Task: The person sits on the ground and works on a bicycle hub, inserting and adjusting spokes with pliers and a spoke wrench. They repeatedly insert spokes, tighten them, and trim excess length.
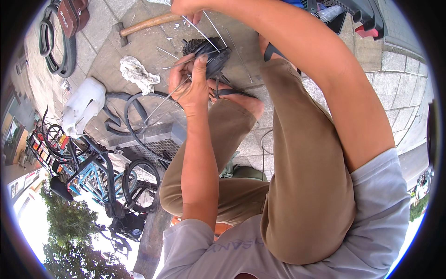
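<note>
**Pavement stock — hub and spokes**

Black wheel hub [211,58] — one, on the paving beside the sandalled foot [237,97]; left hand [190,86] curled round it, thumb pressed on top. Right hand [186,8] at the top edge, pinching one thin spoke [200,31]. Loose spokes [167,53] — several. Hammer [144,25] — one. White rag [138,73] — one. Black crate [346,11], top right corner — contents unclear

The pavement [399,88] is grey stone slabs. On it, far left, lies a hammer [144,25] with a wooden handle. Near it sits a crumpled white rag [138,73], with loose spokes [167,52] scattered beside. A coiled tyre [58,44] lies at the far left edge, and a wheel rim [148,116] lies nearer, beside a white jug [83,106].
</note>
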### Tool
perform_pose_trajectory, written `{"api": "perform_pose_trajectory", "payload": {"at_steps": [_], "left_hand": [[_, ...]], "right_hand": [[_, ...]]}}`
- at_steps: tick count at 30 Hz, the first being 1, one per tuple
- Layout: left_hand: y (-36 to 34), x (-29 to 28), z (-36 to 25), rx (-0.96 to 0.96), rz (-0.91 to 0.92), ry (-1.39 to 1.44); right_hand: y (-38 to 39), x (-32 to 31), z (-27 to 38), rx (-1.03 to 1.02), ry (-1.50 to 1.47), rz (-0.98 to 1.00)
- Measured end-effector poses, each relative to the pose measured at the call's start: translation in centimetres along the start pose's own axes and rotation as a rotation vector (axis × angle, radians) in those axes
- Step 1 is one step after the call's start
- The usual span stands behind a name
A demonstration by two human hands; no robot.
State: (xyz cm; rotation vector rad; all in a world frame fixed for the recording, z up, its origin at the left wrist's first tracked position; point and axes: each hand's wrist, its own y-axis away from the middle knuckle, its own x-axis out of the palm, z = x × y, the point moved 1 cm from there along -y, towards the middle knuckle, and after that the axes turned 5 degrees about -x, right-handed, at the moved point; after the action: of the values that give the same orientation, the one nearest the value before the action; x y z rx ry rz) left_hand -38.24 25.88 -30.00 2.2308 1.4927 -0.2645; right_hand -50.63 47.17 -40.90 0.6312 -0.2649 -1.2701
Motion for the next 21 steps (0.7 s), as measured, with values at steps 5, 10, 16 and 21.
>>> {"api": "perform_pose_trajectory", "payload": {"at_steps": [5, 10, 16, 21], "left_hand": [[1.5, -0.8, 2.5, 0.086, 0.009, -0.228], [2.8, 1.0, 1.9, 0.083, -0.098, -0.299], [2.7, 1.2, 2.4, 0.103, -0.100, -0.360], [2.7, 0.3, 2.0, 0.134, -0.001, -0.391]], "right_hand": [[2.8, 1.4, 2.8, -0.115, -0.089, -0.049], [7.4, 1.1, 4.7, -0.137, 0.021, -0.147], [7.6, 0.5, 0.8, -0.048, -0.090, -0.267], [6.6, 0.8, 1.6, -0.023, -0.059, -0.220]]}}
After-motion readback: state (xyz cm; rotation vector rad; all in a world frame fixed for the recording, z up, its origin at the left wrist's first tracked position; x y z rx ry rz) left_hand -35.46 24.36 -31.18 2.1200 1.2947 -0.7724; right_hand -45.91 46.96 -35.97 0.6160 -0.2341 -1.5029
